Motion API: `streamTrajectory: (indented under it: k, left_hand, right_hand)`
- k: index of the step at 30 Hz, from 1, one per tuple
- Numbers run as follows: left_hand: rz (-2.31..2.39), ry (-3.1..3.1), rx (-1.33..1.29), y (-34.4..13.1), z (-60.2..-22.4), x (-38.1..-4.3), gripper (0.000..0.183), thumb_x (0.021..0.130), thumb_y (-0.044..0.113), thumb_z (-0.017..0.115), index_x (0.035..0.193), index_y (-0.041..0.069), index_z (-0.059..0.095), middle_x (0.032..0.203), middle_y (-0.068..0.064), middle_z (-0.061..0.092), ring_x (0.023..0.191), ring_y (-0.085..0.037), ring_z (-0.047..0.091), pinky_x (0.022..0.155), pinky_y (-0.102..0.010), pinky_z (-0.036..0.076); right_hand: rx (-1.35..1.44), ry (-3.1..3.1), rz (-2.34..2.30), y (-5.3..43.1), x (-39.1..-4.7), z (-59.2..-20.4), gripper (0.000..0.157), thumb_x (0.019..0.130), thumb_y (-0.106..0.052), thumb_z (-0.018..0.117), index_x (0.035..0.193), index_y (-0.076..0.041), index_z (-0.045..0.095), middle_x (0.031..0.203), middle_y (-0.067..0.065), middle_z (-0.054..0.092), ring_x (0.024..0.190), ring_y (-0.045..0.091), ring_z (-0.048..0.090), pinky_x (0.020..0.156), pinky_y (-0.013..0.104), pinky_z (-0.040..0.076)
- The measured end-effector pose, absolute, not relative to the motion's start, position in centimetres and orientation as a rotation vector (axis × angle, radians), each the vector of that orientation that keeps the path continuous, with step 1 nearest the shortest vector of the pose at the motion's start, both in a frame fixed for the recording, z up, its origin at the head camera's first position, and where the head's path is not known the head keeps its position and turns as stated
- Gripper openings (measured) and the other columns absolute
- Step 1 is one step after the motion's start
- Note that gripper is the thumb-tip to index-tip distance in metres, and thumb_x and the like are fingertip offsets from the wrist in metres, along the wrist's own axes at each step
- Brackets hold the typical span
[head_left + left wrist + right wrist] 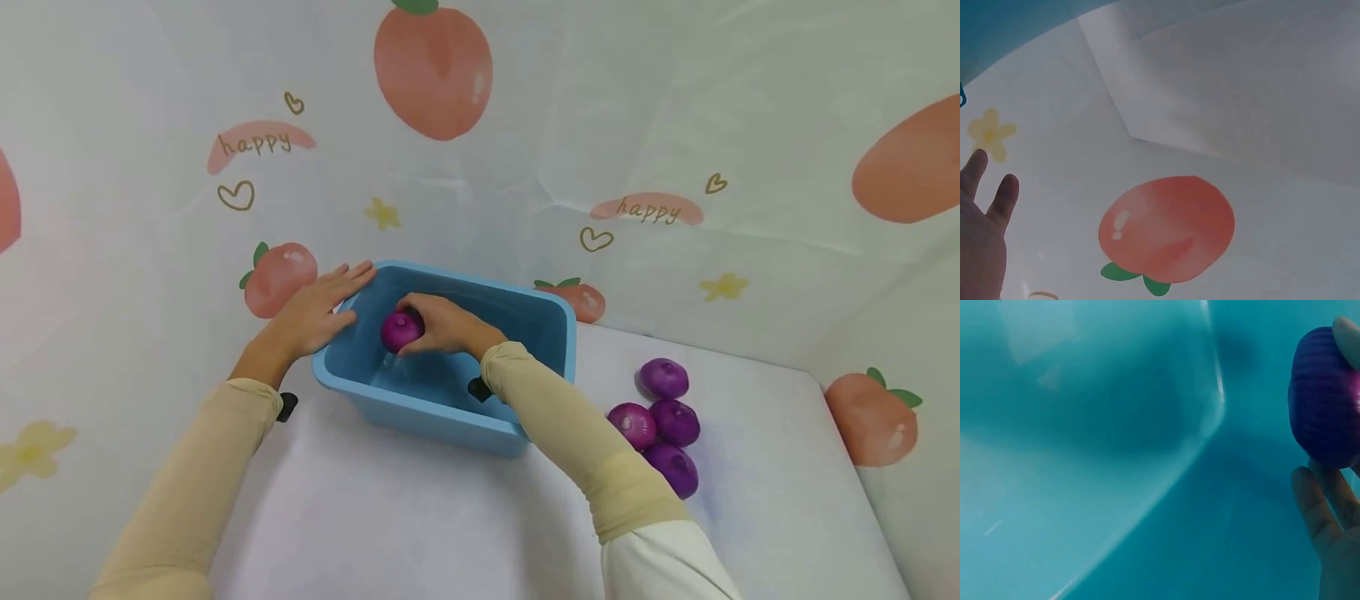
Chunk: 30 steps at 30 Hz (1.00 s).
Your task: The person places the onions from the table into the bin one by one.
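Note:
Inside a blue plastic tub [442, 429], my right hand [444, 323] grips a purple onion [400, 332] between thumb and fingers, near the tub's left end. In the right wrist view the same onion [1322, 400] is held at the right edge, with the tub's smooth wall behind it. My left hand [318, 310] rests on the tub's left rim, its fingers straight. Only part of that left hand [982, 231] shows in the left wrist view.
Several more purple onions [664, 379] lie grouped on the white tabletop [772, 467], right of the tub. Behind stands a white cloth backdrop [510, 192] printed with peaches, hearts and flowers. Both forearms reach in from the front.

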<state>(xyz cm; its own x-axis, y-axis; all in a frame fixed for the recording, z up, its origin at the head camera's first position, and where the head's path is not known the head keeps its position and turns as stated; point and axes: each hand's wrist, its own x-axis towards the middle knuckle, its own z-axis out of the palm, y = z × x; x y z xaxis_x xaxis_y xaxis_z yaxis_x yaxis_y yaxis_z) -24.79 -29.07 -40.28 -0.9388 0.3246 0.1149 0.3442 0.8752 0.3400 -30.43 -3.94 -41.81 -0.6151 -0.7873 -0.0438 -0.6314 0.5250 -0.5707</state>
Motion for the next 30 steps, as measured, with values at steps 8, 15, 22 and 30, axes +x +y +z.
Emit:
streamTrajectory:
  k: [8, 15, 22, 30]
  left_hand:
    - [-0.543, -2.988, -0.543, -29.1, -40.0, -24.6, 0.066, 0.1, 0.039, 0.042, 0.163, 0.027, 0.026, 0.171, -0.002, 0.025, 0.157, -0.045, 0.021, 0.121, -0.073, 0.022]
    - [-0.568, -2.999, -0.525, -29.0, -40.1, -24.6, 0.066, 0.1, 0.037, 0.041, 0.163, 0.029, 0.025, 0.171, 0.0, 0.024, 0.158, -0.043, 0.019, 0.122, -0.071, 0.021]
    - [-0.589, -3.01, -0.514, -29.1, -40.2, -24.7, 0.066, 0.099, 0.034, 0.04, 0.163, 0.031, 0.023, 0.172, 0.002, 0.023, 0.159, -0.041, 0.018, 0.124, -0.07, 0.019]
    - [-0.601, -3.009, -0.507, -28.9, -40.0, -24.6, 0.066, 0.099, 0.034, 0.04, 0.163, 0.031, 0.024, 0.172, 0.002, 0.023, 0.159, -0.041, 0.017, 0.123, -0.071, 0.019]
  right_hand:
    - [-1.128, 2.46, -0.702, -4.1, -30.3, -42.5, 0.076, 0.083, -0.035, 0.084, 0.145, -0.01, 0.047, 0.142, 0.005, 0.059, 0.128, 0.018, 0.058, 0.106, 0.03, 0.054]
    - [-1.137, 2.46, -0.713, -4.1, -30.2, -42.8, 0.076, 0.083, -0.03, 0.085, 0.145, -0.01, 0.047, 0.141, 0.006, 0.058, 0.129, 0.019, 0.057, 0.108, 0.032, 0.053]
    - [-1.133, 2.483, -0.694, -4.1, -30.4, -42.9, 0.082, 0.083, -0.032, 0.084, 0.151, -0.01, 0.042, 0.151, 0.007, 0.053, 0.138, 0.022, 0.052, 0.116, 0.035, 0.047]
    - [-1.088, 2.477, -0.651, -4.0, -30.6, -43.0, 0.087, 0.085, -0.033, 0.082, 0.156, -0.011, 0.037, 0.159, 0.007, 0.045, 0.148, 0.023, 0.044, 0.125, 0.037, 0.036]
